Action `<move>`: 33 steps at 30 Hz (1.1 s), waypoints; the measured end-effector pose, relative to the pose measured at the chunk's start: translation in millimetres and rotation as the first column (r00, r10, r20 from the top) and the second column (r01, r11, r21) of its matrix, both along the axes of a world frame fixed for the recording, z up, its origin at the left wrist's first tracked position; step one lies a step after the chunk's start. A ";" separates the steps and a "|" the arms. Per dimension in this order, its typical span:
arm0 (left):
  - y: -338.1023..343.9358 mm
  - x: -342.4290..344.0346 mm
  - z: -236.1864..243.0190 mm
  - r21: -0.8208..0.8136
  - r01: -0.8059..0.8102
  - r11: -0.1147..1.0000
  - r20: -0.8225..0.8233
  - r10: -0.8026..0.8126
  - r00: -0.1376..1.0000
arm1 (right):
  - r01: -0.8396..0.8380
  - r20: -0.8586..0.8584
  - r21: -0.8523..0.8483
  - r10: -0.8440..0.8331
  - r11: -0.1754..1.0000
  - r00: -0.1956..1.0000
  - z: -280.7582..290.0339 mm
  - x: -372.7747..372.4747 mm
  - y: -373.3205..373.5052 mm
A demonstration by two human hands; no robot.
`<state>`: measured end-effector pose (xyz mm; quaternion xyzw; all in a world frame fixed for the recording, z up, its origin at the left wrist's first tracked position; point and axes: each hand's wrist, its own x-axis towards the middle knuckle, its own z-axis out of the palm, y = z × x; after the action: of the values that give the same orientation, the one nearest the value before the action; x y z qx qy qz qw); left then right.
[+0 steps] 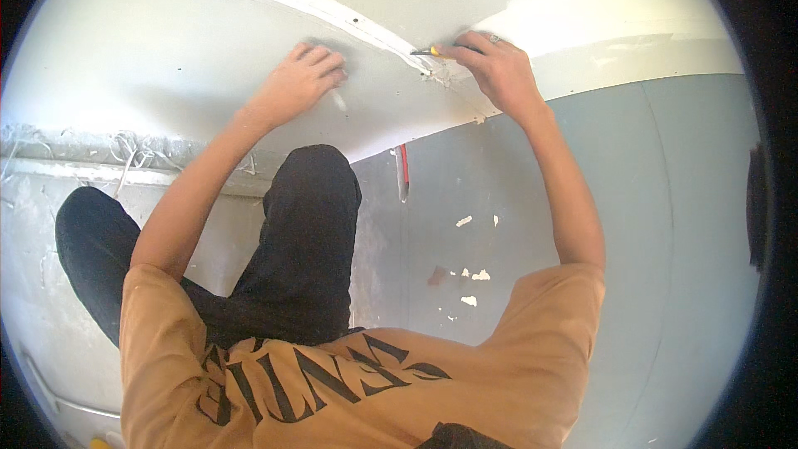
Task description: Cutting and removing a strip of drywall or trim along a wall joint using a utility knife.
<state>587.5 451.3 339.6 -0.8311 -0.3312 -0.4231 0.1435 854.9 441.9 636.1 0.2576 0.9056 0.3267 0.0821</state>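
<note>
The right hand (499,66) grips a yellow-and-black tool (435,51), its dark tip at the white seam (316,7) across the pale board (241,41). The left hand (309,73) is by the board, fingers curled; I cannot tell whether it holds anything. A wall slot (398,168) contains a red strip (405,165).

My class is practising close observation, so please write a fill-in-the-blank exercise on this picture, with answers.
The yellow-and-black tool is in the person's ____ hand.
The tool's dark tip points toward the picture's ____ side.
The person's trousers are ____ in colour.
The narrow, brightly coloured strip on the blue-grey wall is ____.
Missing words: right; left; black; red.
</note>
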 end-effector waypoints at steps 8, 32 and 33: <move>-6.8 6.1 -3.6 -0.011 -0.013 1.000 0.203 0.015 0.979 | 0.012 -0.046 -0.032 -0.013 0.999 0.999 -1.5 0.9 0.4; 5.5 8.8 -0.2 0.016 -0.007 1.000 0.342 0.001 0.940 | 0.165 -0.114 -0.086 -0.175 0.982 0.978 -5.6 37.7 -24.7; 5.3 11.0 1.6 0.018 -0.004 1.000 0.340 -0.003 0.940 | 0.130 -0.121 -0.070 -0.137 0.989 0.983 -7.0 33.4 -19.5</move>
<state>598.5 456.6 341.2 -0.7441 -0.3474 -0.5632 0.0920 888.3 422.4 629.1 0.3351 0.8993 0.2757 0.0547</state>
